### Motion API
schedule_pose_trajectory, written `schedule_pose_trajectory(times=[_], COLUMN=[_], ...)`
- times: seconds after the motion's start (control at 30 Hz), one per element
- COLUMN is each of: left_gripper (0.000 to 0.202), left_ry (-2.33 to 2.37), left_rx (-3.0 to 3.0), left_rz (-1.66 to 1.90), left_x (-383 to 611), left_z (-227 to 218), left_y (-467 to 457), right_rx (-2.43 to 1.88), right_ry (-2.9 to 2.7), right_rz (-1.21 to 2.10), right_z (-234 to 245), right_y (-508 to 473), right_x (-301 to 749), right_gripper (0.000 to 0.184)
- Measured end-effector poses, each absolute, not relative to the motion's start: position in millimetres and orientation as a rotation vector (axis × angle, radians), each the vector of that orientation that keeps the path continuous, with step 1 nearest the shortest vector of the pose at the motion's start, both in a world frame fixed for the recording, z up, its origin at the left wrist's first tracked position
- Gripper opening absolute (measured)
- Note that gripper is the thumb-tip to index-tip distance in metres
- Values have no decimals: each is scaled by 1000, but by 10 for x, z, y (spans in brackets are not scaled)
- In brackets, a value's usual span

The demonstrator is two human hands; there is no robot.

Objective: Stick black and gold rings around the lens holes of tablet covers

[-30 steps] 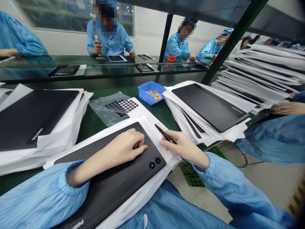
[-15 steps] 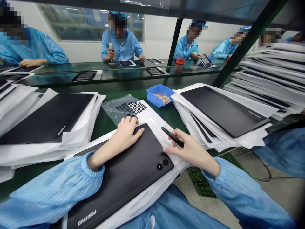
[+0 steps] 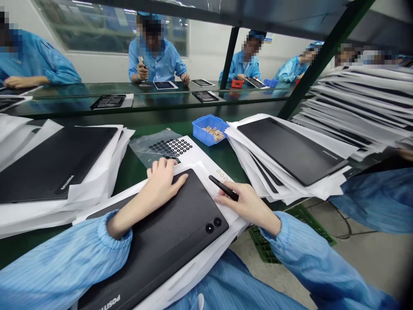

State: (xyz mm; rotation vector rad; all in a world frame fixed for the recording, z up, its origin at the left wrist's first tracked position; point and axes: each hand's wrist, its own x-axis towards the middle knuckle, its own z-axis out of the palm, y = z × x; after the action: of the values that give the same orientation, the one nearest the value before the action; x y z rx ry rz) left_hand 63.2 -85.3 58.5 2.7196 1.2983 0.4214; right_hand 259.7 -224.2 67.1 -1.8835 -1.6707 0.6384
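Note:
A black tablet back cover (image 3: 180, 232) marked POSITIVO lies face down on white paper sheets (image 3: 206, 262) before me, its two round camera rings near the right corner. My left hand (image 3: 161, 183) rests on the cover's far edge, thumb apart and fingertips bent over the rim; it grips nothing. Between the thumb and fingers of my right hand (image 3: 247, 202) is a slim black pen-shaped tool (image 3: 222, 187), pointing up-left above the cover's right edge. A white sheet (image 3: 200, 153) behind carries black rings (image 3: 183, 147), partly under clear film (image 3: 138, 146), and a few gold rings (image 3: 221, 173).
A blue bin (image 3: 203, 137) holds small gold rings. Paper-layered covers are stacked left (image 3: 54, 163) and right (image 3: 290, 150), with a taller stack (image 3: 361, 107) at far right. A slanted green post (image 3: 322, 64) stands behind. Several co-workers in blue sit across the bench.
The view has shifted slightly, so most things sit further left. My right hand's fingers have closed in a little around the black tool. A co-worker across has lowered a panel flatter.

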Motion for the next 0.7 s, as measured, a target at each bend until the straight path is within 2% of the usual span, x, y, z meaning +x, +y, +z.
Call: schedule_pose_trajectory(times=[0.17, 0.23, 0.43, 0.63, 0.7], left_gripper=[52, 50, 43, 62, 60], left_ry=[1287, 1282, 1155, 997, 903], left_rx=[2628, 2596, 2471, 2247, 2187], left_rz=[410, 417, 465, 423, 392], left_x=[627, 623, 603, 189, -4], left_z=[636, 670, 852, 1315, 1475], left_y=[-857, -866, -913, -663, -563], right_rx=[-1723, -1721, -1623, -1414, -1360], right_ry=[-1881, -1855, -1554, -1334, -1243], right_rz=[361, 406, 809, 657, 642], right_z=[853, 894, 833, 998, 1071], right_y=[-2231, -2221, -2177, -2246, -2210], right_x=[2487, 2448, 2365, 2401, 2434], right_gripper=[23, 24, 28, 44, 45])
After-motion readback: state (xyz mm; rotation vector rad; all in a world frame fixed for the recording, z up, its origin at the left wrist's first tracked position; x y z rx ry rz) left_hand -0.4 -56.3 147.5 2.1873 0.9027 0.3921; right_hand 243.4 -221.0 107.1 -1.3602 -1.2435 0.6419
